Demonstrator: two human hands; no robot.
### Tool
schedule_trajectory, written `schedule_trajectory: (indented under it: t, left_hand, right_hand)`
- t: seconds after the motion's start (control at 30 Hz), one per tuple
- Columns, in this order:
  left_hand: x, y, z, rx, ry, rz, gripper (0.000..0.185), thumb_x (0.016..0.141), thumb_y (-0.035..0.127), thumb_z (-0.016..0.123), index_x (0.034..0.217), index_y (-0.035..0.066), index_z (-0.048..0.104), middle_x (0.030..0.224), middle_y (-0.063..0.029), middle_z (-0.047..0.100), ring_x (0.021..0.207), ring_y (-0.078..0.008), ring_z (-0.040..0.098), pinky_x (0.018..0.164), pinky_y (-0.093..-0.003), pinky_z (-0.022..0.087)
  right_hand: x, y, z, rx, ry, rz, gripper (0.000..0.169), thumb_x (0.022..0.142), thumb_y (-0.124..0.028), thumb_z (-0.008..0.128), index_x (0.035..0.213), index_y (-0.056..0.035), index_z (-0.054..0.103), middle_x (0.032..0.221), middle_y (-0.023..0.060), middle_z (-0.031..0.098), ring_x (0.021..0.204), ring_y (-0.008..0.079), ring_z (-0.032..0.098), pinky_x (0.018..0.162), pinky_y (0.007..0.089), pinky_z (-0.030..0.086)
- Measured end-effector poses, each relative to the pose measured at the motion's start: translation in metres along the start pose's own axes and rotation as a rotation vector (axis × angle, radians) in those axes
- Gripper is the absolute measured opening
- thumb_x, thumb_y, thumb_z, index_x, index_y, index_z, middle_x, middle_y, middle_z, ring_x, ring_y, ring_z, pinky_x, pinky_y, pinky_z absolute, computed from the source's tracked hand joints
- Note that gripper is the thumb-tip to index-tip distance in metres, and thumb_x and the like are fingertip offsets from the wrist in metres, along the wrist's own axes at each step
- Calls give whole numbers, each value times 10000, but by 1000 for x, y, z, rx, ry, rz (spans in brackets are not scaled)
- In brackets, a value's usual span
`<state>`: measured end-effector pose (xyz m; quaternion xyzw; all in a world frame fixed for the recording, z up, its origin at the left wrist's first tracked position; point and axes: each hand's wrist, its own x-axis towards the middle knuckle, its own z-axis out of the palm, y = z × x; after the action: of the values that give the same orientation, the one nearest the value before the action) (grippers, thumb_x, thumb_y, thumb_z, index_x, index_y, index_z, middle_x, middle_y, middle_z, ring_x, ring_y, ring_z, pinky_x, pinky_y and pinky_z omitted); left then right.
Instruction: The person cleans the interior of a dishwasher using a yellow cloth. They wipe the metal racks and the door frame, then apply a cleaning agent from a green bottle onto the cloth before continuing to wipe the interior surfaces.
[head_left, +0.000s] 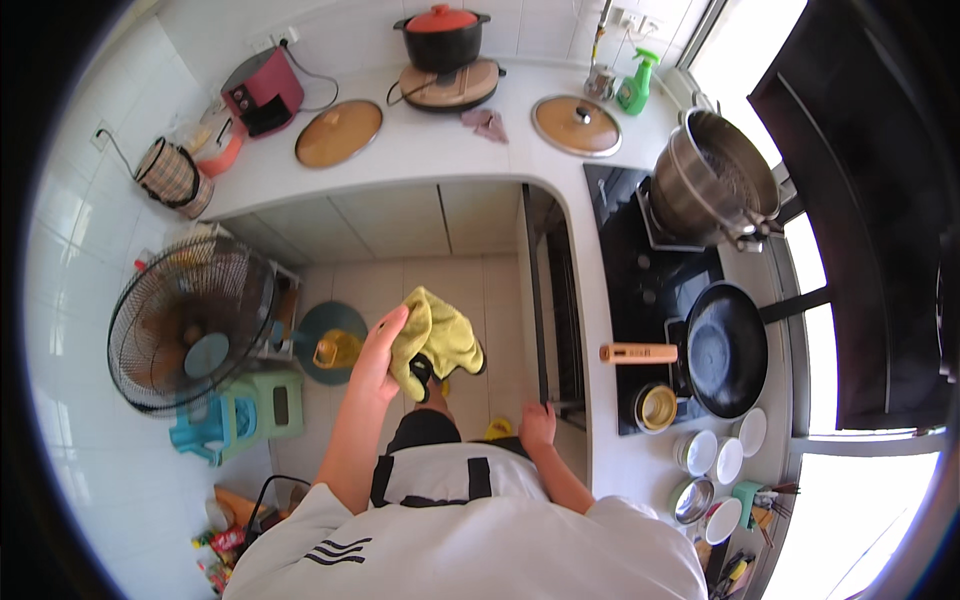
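Observation:
My left hand (382, 349) holds a bunched yellow-green cloth (442, 334) with a dark edging, raised over the tiled floor. Its fingers are partly hidden by the folds. My right hand (538, 426) is down by the counter on the right, its fingers curled at the near end of a dark-edged cabinet front (537, 300). That front stands out from the cabinet below the hob, with a dark gap (564, 300) behind it.
A black glass hob (634, 262) carries a steel steamer pot (694, 180) and a frying pan (724, 352), whose wooden handle (637, 353) juts toward me. White bowls (700, 450) stand nearer. At left are a floor fan (191, 330), a green stool (277, 409) and a blue-green basin (319, 311).

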<state>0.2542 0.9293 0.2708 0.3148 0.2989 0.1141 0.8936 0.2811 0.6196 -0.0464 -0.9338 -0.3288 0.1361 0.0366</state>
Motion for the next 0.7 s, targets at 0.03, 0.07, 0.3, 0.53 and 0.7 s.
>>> schedule_trajectory:
  t: [0.03,0.07,0.3,0.53,0.7]
  left_hand:
    - [16,5,-2,-46,79,-14,320,929,244,590,1160,24,565,1051,-63,629,983,-169,610,844,-328,504]
    - [33,12,-5,-65,74,-25,277,928,224,589,1130,36,569,1045,-65,627,981,-172,610,841,-328,505]
    - [135,50,-6,46,-60,-38,147,865,84,661,973,66,562,915,-63,628,830,-193,646,698,-332,551]
    - [179,96,4,450,-247,210,153,790,-2,663,871,56,547,1032,-58,600,894,-137,589,753,-284,490]
    - [206,151,25,959,-341,505,222,679,-46,650,765,37,463,1071,-101,567,891,-185,578,773,-271,445]
  right_hand:
    - [4,-1,-11,5,-46,74,277,696,-168,639,967,-111,637,999,67,648,1023,208,594,1033,435,348]
    - [10,0,-14,-2,-131,153,278,700,-168,634,974,-126,652,1014,67,649,1021,211,598,1017,458,353]
    - [142,-82,-146,1283,198,239,340,949,-229,559,1222,-29,592,1129,114,659,1039,226,621,884,333,481]
    - [256,-187,-317,1483,450,-12,202,894,-16,598,1093,0,625,979,81,625,921,167,610,816,285,503]
    - [308,-176,-362,1208,350,-146,161,839,15,629,999,24,615,913,101,592,848,204,612,746,287,503]
